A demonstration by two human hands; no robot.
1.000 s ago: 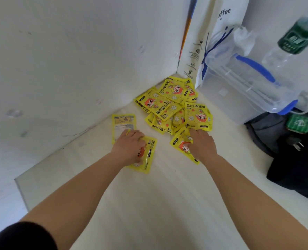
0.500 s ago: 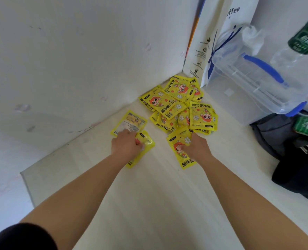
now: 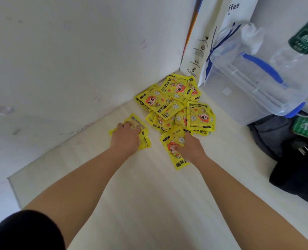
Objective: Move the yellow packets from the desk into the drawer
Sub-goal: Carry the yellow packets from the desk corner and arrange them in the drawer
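At the far right we saw a white paper bag leaning in the corner, with a clear plastic box with a blue handle just beside it. A green-labelled bottle showed above the box. Nearer lay a dark bag bearing a green tag and a plug.

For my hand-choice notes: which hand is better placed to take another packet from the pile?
Probably right: the right hand, pinching one packet, is beside the pile; the left hand grips packets farther off.

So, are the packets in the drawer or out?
Out: the packets lie piled on the desk; no drawer shows.
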